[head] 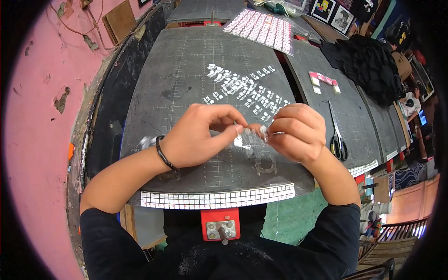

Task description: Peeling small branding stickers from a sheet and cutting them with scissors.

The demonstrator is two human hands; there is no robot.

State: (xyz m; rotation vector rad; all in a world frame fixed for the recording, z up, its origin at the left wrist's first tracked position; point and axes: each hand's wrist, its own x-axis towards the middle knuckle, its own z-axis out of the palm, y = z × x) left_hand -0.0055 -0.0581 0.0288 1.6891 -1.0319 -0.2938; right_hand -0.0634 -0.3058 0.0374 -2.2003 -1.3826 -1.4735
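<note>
My left hand [206, 136], with a black band [163, 154] on its wrist, pinches a small piece of clear film bearing white print [249, 134] between thumb and forefinger. At the film's right end, my right hand [297, 133] grips it with curled fingers. Blur and the fingers hide its exact outline. Both hands are above a dark platen board [182, 80] marked with measuring lines. Just beyond them, many small white-printed transfer labels [241, 84] lie scattered and partly overlapping. Below the right hand sits a ring-shaped clear scrap [265, 162].
Black-handled scissors [336, 140] and small pink-and-white pieces [323, 80] lie on the right-hand board. Farther back are piled black fabric [367, 66] and a printed label sheet [262, 29]. A gridded ruler strip [217, 200] lines the near edge; a pink wall [42, 122] stands left.
</note>
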